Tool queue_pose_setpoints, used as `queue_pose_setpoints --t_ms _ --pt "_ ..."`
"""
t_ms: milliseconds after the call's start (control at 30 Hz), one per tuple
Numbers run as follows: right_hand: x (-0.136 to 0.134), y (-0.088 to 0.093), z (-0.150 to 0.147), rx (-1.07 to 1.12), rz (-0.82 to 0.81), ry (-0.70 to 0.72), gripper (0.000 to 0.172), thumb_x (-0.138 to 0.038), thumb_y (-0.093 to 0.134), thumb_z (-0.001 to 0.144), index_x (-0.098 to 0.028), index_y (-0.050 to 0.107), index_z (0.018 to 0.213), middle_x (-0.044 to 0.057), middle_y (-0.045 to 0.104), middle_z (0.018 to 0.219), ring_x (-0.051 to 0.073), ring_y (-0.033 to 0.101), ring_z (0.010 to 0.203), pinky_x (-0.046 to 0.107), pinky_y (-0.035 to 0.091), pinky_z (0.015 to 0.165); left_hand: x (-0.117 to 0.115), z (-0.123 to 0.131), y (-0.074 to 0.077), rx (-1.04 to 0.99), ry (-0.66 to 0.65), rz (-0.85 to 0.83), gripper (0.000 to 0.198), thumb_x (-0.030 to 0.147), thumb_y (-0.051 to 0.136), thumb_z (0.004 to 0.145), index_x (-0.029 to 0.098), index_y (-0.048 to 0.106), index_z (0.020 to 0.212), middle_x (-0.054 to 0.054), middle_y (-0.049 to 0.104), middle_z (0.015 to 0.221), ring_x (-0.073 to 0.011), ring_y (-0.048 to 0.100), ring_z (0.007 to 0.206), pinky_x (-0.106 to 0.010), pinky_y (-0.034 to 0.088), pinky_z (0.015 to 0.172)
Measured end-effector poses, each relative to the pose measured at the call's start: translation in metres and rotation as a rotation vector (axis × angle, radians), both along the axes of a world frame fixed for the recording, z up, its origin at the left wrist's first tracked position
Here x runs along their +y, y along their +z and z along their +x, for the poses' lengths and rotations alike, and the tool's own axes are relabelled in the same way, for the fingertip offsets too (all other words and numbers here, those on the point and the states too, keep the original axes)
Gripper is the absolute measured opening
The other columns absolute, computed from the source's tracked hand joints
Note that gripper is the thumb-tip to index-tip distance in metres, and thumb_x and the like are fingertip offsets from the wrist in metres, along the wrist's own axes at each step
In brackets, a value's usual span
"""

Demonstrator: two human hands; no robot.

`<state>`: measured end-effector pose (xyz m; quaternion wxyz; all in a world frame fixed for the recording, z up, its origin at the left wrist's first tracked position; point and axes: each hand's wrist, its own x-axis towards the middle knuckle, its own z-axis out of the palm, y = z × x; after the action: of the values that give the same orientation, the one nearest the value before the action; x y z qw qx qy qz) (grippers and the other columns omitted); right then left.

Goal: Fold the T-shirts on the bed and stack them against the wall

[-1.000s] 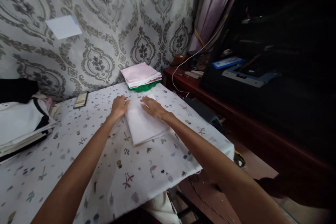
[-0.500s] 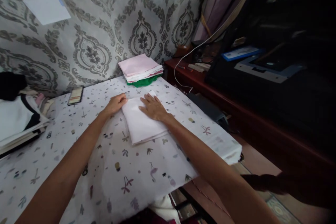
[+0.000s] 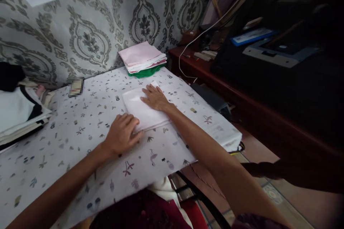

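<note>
A folded white cloth point(image 3: 145, 114) lies on the patterned white sheet point(image 3: 107, 182) in front of me. My right hand point(image 3: 156, 98) rests flat on its upper right part, fingers spread. At the cloth's lower left corner is my left hand point(image 3: 123, 134), its fingers curved and thumb apart, with nothing held between them. Beyond the cloth, against the wall, sits a stack of folded cloths point(image 3: 142, 57), pink on top and green at the bottom.
Folded white and black clothes point(image 3: 21, 114) are piled at the far left. A phone point(image 3: 76, 87) lies near the wall. On the right stands a dark red wooden cabinet point(image 3: 193, 64) with a white cable point(image 3: 181, 57).
My left hand has let go of the cloth's upper left corner and moved down toward me to its lower left corner, opening. My right hand stays on the cloth. The view has tilted down.
</note>
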<state>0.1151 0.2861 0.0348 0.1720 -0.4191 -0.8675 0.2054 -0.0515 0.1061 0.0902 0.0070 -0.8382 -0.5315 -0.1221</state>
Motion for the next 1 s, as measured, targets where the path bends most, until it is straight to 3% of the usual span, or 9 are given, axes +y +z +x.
queue_pose_setpoints --t_ms 100,233,433,567,667,800,867,1000 --pt "-0.006 0.010 0.000 -0.082 -0.021 -0.004 0.066 -0.053 0.037 0.101 -0.016 0.037 0.156 0.012 0.022 0.167 0.027 0.011 0.156 0.048 0.006 0.125 -0.019 0.017 -0.002 0.176 0.152 -0.030 0.015 0.024 0.048 0.091 0.019 0.059 0.099 -0.011 0.065 0.096 -0.0286 0.058 0.093 -0.042 0.044 0.082" --pt "-0.014 0.022 0.000 -0.176 -0.031 -0.011 0.066 -0.050 0.033 0.103 -0.013 0.031 0.158 0.014 0.018 0.168 0.026 0.008 0.156 0.046 0.005 0.125 -0.020 0.034 0.005 0.271 0.355 -0.186 0.025 0.016 0.043 0.091 0.018 0.055 0.113 -0.011 0.066 0.108 -0.0283 0.062 0.099 -0.039 0.048 0.077" --pt "-0.016 0.025 -0.001 -0.190 -0.032 -0.019 0.066 -0.049 0.034 0.103 -0.012 0.031 0.158 0.014 0.019 0.168 0.026 0.008 0.156 0.045 0.005 0.125 -0.032 0.044 0.007 0.243 0.410 -0.341 0.029 0.011 0.038 0.090 0.019 0.052 0.114 -0.012 0.066 0.114 -0.0280 0.066 0.099 -0.036 0.048 0.071" --pt "-0.017 0.026 0.000 -0.166 -0.036 -0.011 0.064 -0.048 0.036 0.103 -0.012 0.033 0.157 0.015 0.021 0.167 0.027 0.010 0.156 0.046 0.006 0.125 -0.036 0.030 0.004 -0.059 0.408 -0.319 0.019 0.013 0.047 0.081 0.022 0.050 0.098 -0.006 0.065 0.099 -0.0239 0.064 0.091 -0.037 0.049 0.078" --pt "-0.016 0.028 0.001 -0.149 -0.008 -0.030 0.053 -0.040 0.035 0.105 -0.014 0.046 0.149 0.014 0.031 0.164 0.024 0.019 0.154 0.043 0.011 0.124 -0.030 0.013 0.007 -0.517 0.478 -0.372 0.017 0.024 0.055 0.079 0.024 0.049 0.095 -0.002 0.061 0.094 -0.0197 0.062 0.085 -0.033 0.051 0.072" --pt "-0.003 0.035 -0.002 -0.149 0.051 -0.108 0.045 -0.020 0.026 0.104 -0.016 0.058 0.135 0.013 0.043 0.157 0.021 0.027 0.150 0.044 0.017 0.122 -0.015 0.003 0.010 -1.079 0.659 -0.636 0.043 0.050 0.067 0.076 0.023 0.050 0.105 -0.005 0.061 0.096 -0.0215 0.065 0.086 -0.025 0.050 0.052" --pt "0.008 0.040 -0.003 -0.171 0.051 -0.114 0.043 -0.020 0.029 0.103 -0.016 0.058 0.134 0.014 0.047 0.154 0.024 0.031 0.148 0.048 0.021 0.120 -0.007 0.005 0.008 -1.155 0.705 -0.703 0.050 0.051 0.072 0.073 0.021 0.051 0.108 -0.005 0.063 0.088 -0.0200 0.066 0.076 -0.022 0.046 0.045" --pt "0.031 0.053 0.000 -0.226 0.009 -0.097 0.039 -0.036 0.048 0.097 -0.019 0.063 0.128 0.015 0.058 0.141 0.030 0.046 0.135 0.048 0.034 0.111 0.005 0.001 0.001 -1.211 0.675 -0.777 0.048 0.033 0.080 0.066 0.016 0.057 0.104 0.000 0.063 0.068 -0.0145 0.059 0.053 -0.019 0.040 0.037"
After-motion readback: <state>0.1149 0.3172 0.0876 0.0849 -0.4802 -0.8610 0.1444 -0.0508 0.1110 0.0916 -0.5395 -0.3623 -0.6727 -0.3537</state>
